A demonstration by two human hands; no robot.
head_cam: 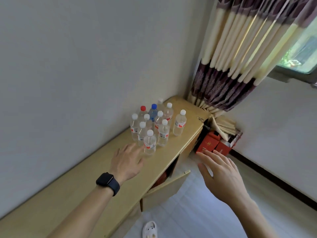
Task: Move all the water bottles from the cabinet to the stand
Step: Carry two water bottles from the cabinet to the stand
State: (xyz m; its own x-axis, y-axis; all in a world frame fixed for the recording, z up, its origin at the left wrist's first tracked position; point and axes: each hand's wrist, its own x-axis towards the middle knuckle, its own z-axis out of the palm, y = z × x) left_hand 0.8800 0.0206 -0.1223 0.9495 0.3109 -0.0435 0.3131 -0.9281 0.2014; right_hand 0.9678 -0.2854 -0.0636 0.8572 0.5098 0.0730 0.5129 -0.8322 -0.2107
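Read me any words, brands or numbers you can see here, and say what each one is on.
Nothing here reads clearly.
water bottles: red-and-white labels, print too blurred to read.
red boxes: a faint gold mark, too small to read.
watch: dark face, no text showing.

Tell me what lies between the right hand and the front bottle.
Head view: only bare cabinet top and its front edge separate right hand from front bottle.

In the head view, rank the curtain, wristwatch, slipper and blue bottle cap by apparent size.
Largest: curtain.
Next: wristwatch and slipper look alike; the frame edge cuts off the slipper, so these two stay unranked.
Smallest: blue bottle cap.
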